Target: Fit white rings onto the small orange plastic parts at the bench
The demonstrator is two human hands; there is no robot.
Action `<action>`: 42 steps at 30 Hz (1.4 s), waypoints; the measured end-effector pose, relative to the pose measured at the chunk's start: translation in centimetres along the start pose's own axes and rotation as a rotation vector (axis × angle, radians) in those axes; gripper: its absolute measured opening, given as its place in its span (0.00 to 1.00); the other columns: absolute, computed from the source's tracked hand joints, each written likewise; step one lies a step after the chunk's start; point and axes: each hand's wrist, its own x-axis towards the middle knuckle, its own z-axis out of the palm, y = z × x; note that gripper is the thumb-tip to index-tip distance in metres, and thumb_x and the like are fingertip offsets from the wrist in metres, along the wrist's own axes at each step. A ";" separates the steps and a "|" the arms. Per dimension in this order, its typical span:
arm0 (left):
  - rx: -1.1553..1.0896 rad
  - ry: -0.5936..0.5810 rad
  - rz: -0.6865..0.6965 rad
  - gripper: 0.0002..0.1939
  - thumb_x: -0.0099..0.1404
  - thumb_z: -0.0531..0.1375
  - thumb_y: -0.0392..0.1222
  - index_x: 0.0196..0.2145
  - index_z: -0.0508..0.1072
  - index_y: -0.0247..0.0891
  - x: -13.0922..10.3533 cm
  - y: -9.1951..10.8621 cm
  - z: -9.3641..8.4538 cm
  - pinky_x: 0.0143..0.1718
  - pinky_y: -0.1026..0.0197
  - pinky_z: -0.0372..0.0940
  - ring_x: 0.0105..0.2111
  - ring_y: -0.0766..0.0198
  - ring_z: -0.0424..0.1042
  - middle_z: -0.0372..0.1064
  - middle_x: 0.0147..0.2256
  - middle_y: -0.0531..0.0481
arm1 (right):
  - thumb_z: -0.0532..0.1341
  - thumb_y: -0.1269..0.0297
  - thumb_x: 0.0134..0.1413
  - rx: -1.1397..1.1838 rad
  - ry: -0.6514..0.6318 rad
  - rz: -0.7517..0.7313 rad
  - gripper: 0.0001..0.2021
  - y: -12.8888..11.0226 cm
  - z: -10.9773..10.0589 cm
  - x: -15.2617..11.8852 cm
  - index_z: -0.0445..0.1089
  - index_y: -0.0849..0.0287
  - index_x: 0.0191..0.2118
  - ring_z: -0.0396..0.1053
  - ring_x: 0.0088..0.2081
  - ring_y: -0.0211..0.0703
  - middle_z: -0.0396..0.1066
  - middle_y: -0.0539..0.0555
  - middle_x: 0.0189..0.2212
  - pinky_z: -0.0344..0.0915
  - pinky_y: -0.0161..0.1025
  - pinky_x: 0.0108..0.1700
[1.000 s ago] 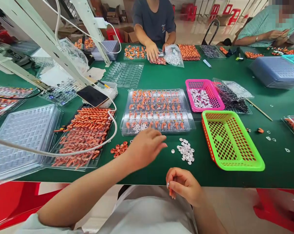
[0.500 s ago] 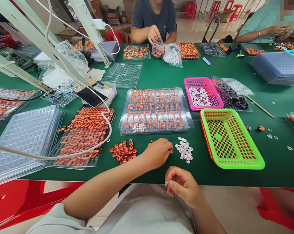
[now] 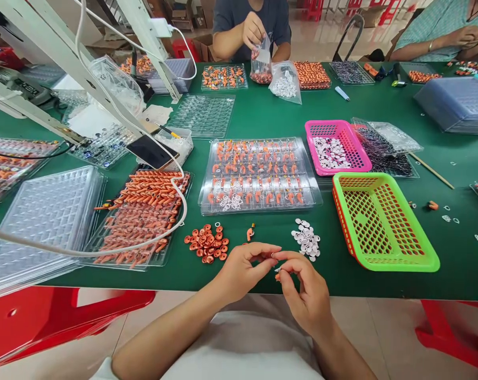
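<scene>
My left hand (image 3: 245,272) and my right hand (image 3: 308,295) meet at the fingertips over the table's near edge. A small orange part (image 3: 277,276) with a bit of white at it is pinched in my right hand. The left thumb and forefinger are closed at the right fingertips; what they hold is too small to make out. White discs (image 3: 307,240) lie in a loose pile just beyond my right hand. Left of my hands is a pile of reddish-orange cupped pieces (image 3: 207,244). One orange curved piece (image 3: 250,233) with a dark tip lies between the piles.
Beyond the piles lies a clear tray (image 3: 258,174) of orange pieces with white rings on it. A green basket (image 3: 417,264) and a pink basket (image 3: 310,153) stand right. Trays of orange sticks (image 3: 144,211) lie left, under a white cable (image 3: 116,255). Another person's hand (image 3: 254,29) holds a bag opposite.
My left hand has come back from beside the white discs to my right hand's fingertips. My right hand has risen slightly, uncovering the curved piece on the table. The person opposite lifts the bag's top.
</scene>
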 end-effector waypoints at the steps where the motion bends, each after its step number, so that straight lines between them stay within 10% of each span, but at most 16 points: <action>1: -0.013 -0.015 0.000 0.11 0.61 0.63 0.40 0.43 0.79 0.39 -0.1 -0.1 -0.2 0.39 0.58 0.73 0.36 0.59 0.77 0.80 0.37 0.47 | 0.57 0.75 0.60 -0.004 -0.006 -0.007 0.08 -0.1 0.1 0.1 0.67 0.54 0.41 0.69 0.49 0.49 0.72 0.58 0.46 0.70 0.43 0.45; 21: 0.285 0.014 0.335 0.10 0.64 0.62 0.32 0.41 0.78 0.41 -1.7 -0.5 -2.3 0.39 0.61 0.71 0.33 0.63 0.77 0.80 0.33 0.51 | 0.56 0.63 0.65 0.056 -0.227 0.320 0.08 -1.5 0.2 2.9 0.63 0.56 0.33 0.63 0.30 0.38 0.65 0.50 0.31 0.63 0.36 0.33; 42: 0.228 -0.012 0.210 0.09 0.62 0.64 0.31 0.37 0.80 0.42 -1.6 -0.5 -2.4 0.35 0.64 0.70 0.31 0.64 0.78 0.81 0.31 0.53 | 0.59 0.63 0.62 0.096 -0.318 0.427 0.07 -1.5 -0.5 3.9 0.65 0.57 0.32 0.65 0.30 0.38 0.66 0.50 0.31 0.63 0.35 0.31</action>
